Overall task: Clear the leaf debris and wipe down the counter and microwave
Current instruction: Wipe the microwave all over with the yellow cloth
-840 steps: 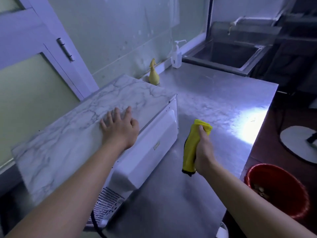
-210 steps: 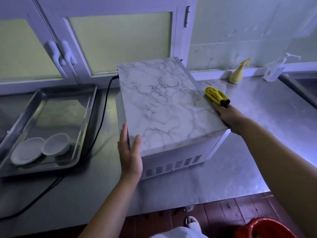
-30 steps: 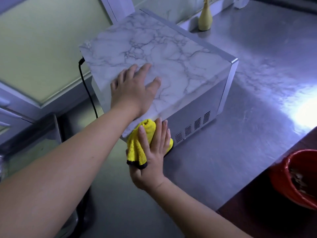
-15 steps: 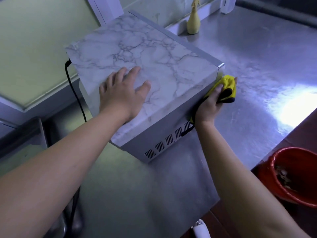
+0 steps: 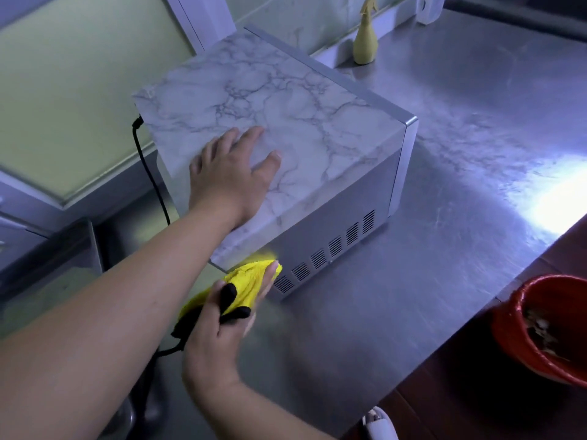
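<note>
Right grip (image 5: 219, 331) is closed round a bunched yellow cloth (image 5: 251, 277), held at the near left end of the vented side of the microwave (image 5: 286, 100). Left grip (image 5: 232, 176) is laid flat, fingers spread, on the marbled top. The vented side runs lengthwise toward the far right over the surface (image 5: 460, 281). The next stroke is judged to lie that way.
</note>
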{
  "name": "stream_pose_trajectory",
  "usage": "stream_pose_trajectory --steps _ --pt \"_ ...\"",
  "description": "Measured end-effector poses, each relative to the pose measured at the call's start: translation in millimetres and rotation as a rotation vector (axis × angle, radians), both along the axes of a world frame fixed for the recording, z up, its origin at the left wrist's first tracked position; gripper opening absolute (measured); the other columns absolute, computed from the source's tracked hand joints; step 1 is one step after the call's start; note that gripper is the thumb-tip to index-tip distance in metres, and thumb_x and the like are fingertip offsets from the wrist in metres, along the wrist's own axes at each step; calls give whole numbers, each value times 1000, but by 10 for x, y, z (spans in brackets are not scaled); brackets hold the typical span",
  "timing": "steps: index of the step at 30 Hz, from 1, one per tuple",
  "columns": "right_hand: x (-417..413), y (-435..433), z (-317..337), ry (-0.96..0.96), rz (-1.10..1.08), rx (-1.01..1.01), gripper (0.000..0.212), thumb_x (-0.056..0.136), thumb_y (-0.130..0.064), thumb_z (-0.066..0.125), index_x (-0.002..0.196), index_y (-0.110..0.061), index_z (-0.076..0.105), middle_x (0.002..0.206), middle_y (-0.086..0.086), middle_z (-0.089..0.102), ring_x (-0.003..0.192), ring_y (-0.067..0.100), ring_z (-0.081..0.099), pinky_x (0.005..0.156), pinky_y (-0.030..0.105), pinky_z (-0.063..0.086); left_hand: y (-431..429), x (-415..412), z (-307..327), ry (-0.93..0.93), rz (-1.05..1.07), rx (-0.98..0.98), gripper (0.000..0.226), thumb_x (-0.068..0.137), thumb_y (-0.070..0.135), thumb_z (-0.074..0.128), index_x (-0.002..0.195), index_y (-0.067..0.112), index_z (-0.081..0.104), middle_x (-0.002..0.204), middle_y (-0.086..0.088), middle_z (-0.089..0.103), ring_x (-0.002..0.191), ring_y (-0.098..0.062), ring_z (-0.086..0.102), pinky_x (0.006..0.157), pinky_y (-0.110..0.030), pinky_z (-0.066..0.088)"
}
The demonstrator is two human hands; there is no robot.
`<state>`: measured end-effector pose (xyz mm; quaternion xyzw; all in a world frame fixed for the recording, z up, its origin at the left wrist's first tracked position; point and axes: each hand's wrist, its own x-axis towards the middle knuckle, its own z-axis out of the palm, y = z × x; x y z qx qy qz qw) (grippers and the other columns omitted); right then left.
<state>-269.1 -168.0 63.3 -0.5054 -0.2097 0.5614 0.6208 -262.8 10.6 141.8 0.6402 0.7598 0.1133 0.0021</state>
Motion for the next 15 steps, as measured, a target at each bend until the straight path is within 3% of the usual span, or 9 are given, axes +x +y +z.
stream_pose_trajectory --steps 2,3,4,6,8,10,12,15 --pt "222 -44 -47 64 107 18 65 89 -57 46 142 -71 12 163 -8 24 138 35 43 113 58 34 -4 0 -2 -8 -4 -3 61 92 68 33 148 45 33 160 6 28 147 -19 20 118 -44 13" --pt "391 3 -89 85 119 49 61 92 -51 48 144 -67 19 160 -10 32 129 38 52 107 55 43 -4 -4 -5 -11 -6 -3 61 91 68 33 148 45 33 160 7 28 147 -19 20 118 -45 13" --pt "584 86 -142 84 89 100 59 94 -45 49 146 -59 27 156 -19 38 125 28 58 105 45 48 0 -8 -8 -15 -9 -5 62 91 69 32 148 46 33 160 7 28 147 -19 20 118 -45 13" --pt "1032 369 -265 17 -44 195 52 95 -37 49 145 -41 36 146 -35 43 134 -4 46 110 20 40 5 -15 -10 -25 -12 -11 63 89 71 30 148 47 32 160 7 27 148 -20 19 118 -46 12" --pt "1499 814 -382 -41 -154 256 50 97 -29 46 146 -28 35 146 -30 41 135 -12 38 107 10 35 4 -20 -13 -25 -7 -16 64 89 72 29 148 48 31 161 7 26 148 -20 18 119 -46 12" --pt "1850 1287 -419 -176 -181 338 50 101 -24 45 149 -21 33 151 -20 34 146 0 30 119 25 28 0 -14 -10 -26 -6 -15 63 89 71 29 147 48 31 161 8 26 148 -20 17 119 -46 11" --pt "1985 1665 -499 -467 -183 462 53 102 -22 47 152 -12 32 157 -10 28 153 21 18 124 48 17 2 -4 -6 -32 -8 -10 62 89 70 29 147 47 32 160 7 26 148 -20 18 118 -45 11" --pt "1947 1993 -740 -682 -245 546 61 102 -28 47 153 -7 23 163 16 19 153 35 15 122 58 15 6 7 -5 -19 -10 -11 62 89 70 29 147 47 32 161 6 26 148 -22 18 118 -46 11"
